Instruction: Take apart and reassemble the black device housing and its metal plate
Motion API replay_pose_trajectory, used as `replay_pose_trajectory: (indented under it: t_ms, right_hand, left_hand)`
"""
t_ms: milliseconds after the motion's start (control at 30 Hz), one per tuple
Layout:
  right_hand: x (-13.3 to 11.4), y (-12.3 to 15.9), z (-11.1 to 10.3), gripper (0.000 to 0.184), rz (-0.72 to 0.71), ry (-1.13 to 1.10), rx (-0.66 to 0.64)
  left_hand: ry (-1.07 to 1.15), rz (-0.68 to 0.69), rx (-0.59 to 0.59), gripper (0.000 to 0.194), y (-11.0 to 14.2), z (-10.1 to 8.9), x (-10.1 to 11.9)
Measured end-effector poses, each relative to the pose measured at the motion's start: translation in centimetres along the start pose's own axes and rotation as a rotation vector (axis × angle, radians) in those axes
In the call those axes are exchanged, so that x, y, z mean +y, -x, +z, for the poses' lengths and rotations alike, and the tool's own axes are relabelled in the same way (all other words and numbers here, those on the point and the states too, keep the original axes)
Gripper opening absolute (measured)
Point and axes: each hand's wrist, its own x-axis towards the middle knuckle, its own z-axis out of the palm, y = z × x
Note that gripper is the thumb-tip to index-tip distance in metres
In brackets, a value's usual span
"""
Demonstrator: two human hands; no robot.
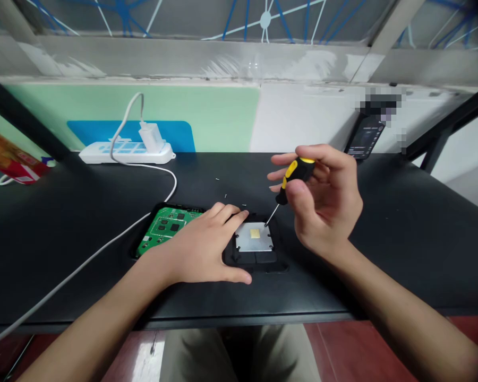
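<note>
My right hand (pixel 329 196) grips a yellow and black screwdriver (pixel 294 174), its thin shaft slanting down to the left. The tip meets the upper right corner of a silver metal plate (pixel 245 242) with a pale yellow square pad (pixel 255 233) at its middle. That plate sits in a black plastic housing (pixel 276 260). My left hand (pixel 207 241) lies with fingers stretched out over the housing's left side. Partly hidden beneath it is a green circuit board (pixel 159 228) in a second black casing half. Several small screws (pixel 244 205) lie just behind the housing.
A white power strip (pixel 131 154) with a plugged-in charger (pixel 151 138) stands at the back left, and its white cable (pixel 103 246) crosses the black table (pixel 402 249). A phone (pixel 364 135) leans at the back right. A red and orange packet (pixel 14 159) is at far left.
</note>
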Motion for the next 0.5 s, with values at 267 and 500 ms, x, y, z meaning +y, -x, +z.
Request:
replay_pose_trajectory:
  t_ms: [267, 500]
  right_hand:
    - [1.04, -0.49, -0.38, 0.053, -0.134, 0.109, 0.058]
    - [0.22, -0.15, -0.07, 0.033, -0.044, 0.154, 0.130]
  left_hand:
    - [0.006, -0.006, 0.004, 0.108, 0.08, 0.11, -0.06]
    - [0.024, -0.007, 0.003, 0.106, 0.00, -0.08, -0.01]
